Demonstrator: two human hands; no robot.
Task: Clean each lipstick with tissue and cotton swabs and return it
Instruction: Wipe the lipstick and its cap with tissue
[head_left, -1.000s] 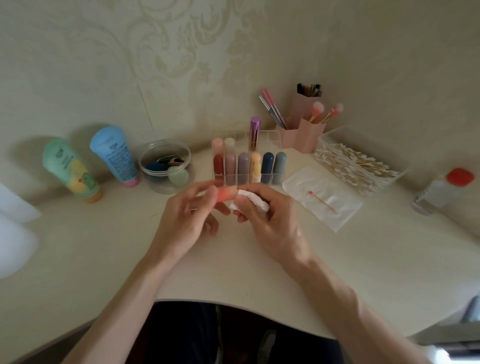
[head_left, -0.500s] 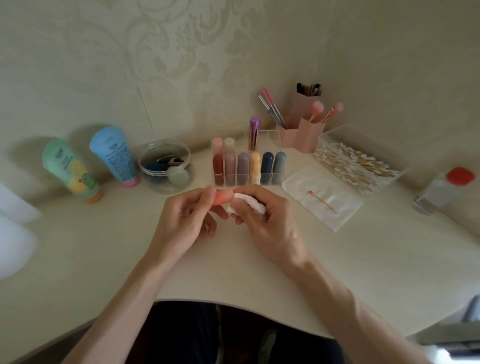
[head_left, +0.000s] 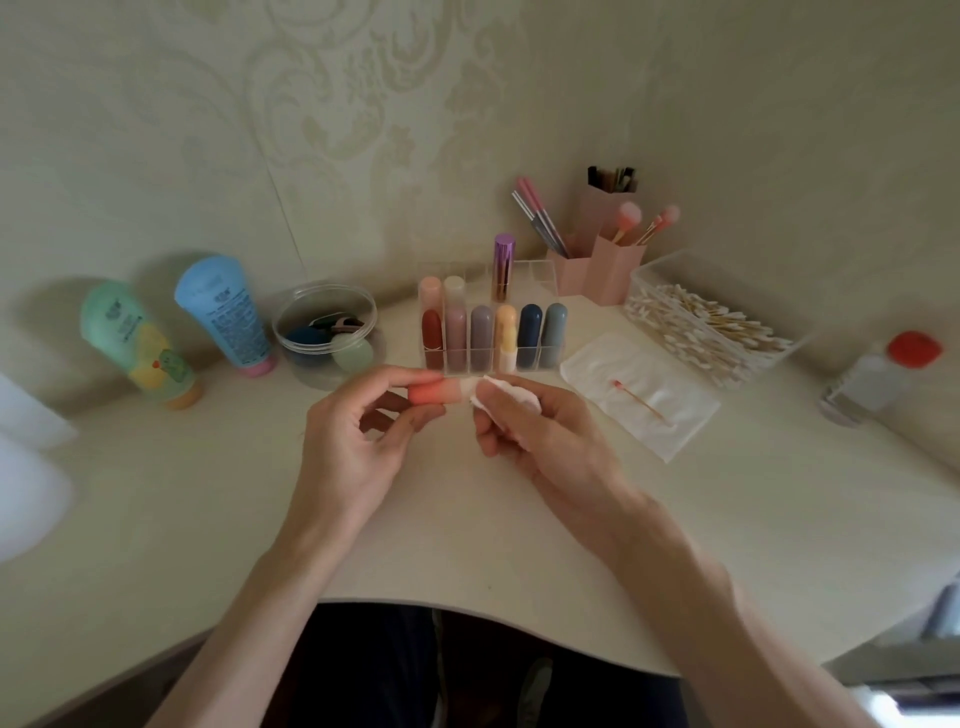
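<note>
Two tubes lean against the wall at the left — a green tube (head_left: 136, 342) and, just beside it, a blue tube (head_left: 226, 313) with a pink cap. Right of them stands a clear tub (head_left: 327, 332) holding sponges. At the back corner, pink brush holders (head_left: 602, 260) — brushes upright inside. Far right, a red-capped bottle (head_left: 878, 379).

Dim, soft light (wide-angle bending at edges), slightly blurred throughout.

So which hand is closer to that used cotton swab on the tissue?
The right hand. It sits just left of the swab, which lies on the flat tissue. The left hand is farther left, holding the lipstick.
</note>
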